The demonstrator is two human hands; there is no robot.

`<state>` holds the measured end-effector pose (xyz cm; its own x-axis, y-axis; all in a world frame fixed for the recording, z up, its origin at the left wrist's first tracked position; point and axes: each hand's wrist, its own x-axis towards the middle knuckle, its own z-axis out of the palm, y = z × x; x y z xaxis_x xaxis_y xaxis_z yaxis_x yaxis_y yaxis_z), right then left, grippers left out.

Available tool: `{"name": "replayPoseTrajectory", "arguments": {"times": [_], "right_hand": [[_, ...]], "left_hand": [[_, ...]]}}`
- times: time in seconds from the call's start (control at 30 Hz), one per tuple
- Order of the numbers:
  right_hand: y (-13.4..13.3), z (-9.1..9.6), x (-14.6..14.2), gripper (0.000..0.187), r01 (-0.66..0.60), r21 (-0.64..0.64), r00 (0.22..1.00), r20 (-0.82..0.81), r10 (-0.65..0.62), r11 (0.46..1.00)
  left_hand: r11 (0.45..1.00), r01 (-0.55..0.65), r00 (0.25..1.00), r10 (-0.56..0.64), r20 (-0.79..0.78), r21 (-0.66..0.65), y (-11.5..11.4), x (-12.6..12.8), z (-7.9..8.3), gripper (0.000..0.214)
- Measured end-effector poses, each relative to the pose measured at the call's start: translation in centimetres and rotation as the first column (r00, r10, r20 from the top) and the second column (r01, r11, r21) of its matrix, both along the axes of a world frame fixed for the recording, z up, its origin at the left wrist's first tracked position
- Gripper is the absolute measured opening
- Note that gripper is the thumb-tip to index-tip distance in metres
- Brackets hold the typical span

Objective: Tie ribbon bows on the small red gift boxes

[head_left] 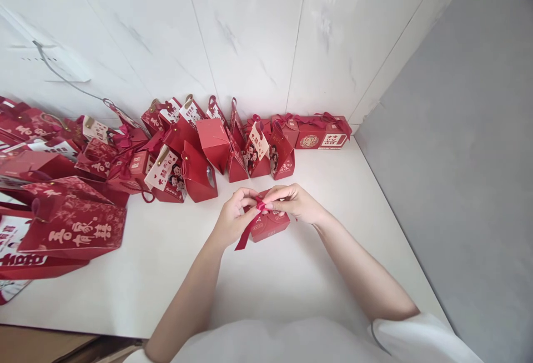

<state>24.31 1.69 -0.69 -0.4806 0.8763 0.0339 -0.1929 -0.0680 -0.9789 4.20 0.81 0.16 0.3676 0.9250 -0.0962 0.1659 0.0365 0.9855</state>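
Head view, from where I stand, has left hand [234,218] and right hand [295,203] pinching a ribbon [244,237] atop a red box [270,230] on the white table [283,282], apparently tying a bow, partly hidden, which calls for an even pull.

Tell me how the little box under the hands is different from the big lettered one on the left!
The big box looks larger than the little box. The left hand and right hand hold the little box's ribbon; no hand touches the big box. The big box shows large white letters, the little box small pale print. Both are red.
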Motion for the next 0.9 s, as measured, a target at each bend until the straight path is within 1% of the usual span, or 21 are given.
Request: {"name": "replayPoseTrajectory", "arguments": {"times": [0.1, 0.27, 0.4, 0.5, 0.57, 0.63, 0.67, 0.73, 0.8, 0.87, 0.9], "right_hand": [[-0.2, -0.2, 0.2, 0.016, -0.019, 0.05, 1.0, 0.018, 0.018, 0.999], [-0.4, -0.4, 0.4, 0.015, -0.037, 0.1, 0.998, 0.05, 0.032, 0.994], [-0.4, -0.5, 0.1, 0.014, 0.035, 0.186, 0.989, 0.132, -0.06, 0.982], [-0.6, -0.3, -0.2, 0.015, 0.07, 0.251, 0.975, 0.186, -0.119, 0.965], [-0.7, -0.2, -0.4, 0.016, 0.077, 0.246, 0.973, 0.193, -0.127, 0.966], [-0.8, -0.1, -0.4, 0.024, 0.081, 0.219, 0.975, 0.186, -0.123, 0.972], [-0.8, 0.0, -0.4, 0.029, 0.086, 0.205, 0.974, 0.187, -0.126, 0.975], [-0.7, 0.1, -0.3, 0.036, 0.104, 0.188, 0.967, 0.21, -0.144, 0.977], [-0.7, 0.2, -0.1, 0.042, 0.122, 0.173, 0.955, 0.249, -0.163, 0.977], [-0.6, 0.2, 0.1, 0.041, 0.111, 0.168, 0.946, 0.285, -0.156, 0.98], [-0.6, 0.2, 0.2, 0.037, 0.098, 0.171, 0.944, 0.297, -0.146, 0.98]], "left_hand": [[0.999, -0.042, 0.999, 0.041, -0.021, -0.024, -0.1, 0.5, -0.1, 0.027], [0.997, -0.074, 0.997, 0.073, 0.018, 0.039, -0.5, 1.2, -0.5, 0.022], [0.995, -0.083, 0.995, 0.08, 0.051, 0.05, -0.8, 1.6, -1.0, 0.017], [0.994, -0.059, 0.997, 0.055, 0.051, 0.09, -0.9, 1.5, -1.2, 0.011], [0.993, -0.009, 0.998, 0.002, 0.064, 0.117, -1.0, 1.3, -1.2, 0.009], [0.987, 0.043, 0.997, -0.052, 0.058, 0.153, -1.0, 1.1, -1.1, 0.012], [0.983, 0.052, 0.998, -0.059, 0.034, 0.174, -1.0, 1.0, -1.1, 0.014], [0.974, 0.042, 0.999, -0.033, -0.041, 0.222, -1.0, 0.9, -1.0, 0.016], [0.959, 0.03, 0.994, 0.002, -0.112, 0.282, -1.0, 1.0, -1.0, 0.012], [0.936, 0.055, 0.989, -0.002, -0.148, 0.348, -1.0, 1.1, -1.1, 0.008], [0.923, 0.074, 0.987, -0.012, -0.162, 0.378, -1.0, 1.1, -1.2, 0.007]]}}
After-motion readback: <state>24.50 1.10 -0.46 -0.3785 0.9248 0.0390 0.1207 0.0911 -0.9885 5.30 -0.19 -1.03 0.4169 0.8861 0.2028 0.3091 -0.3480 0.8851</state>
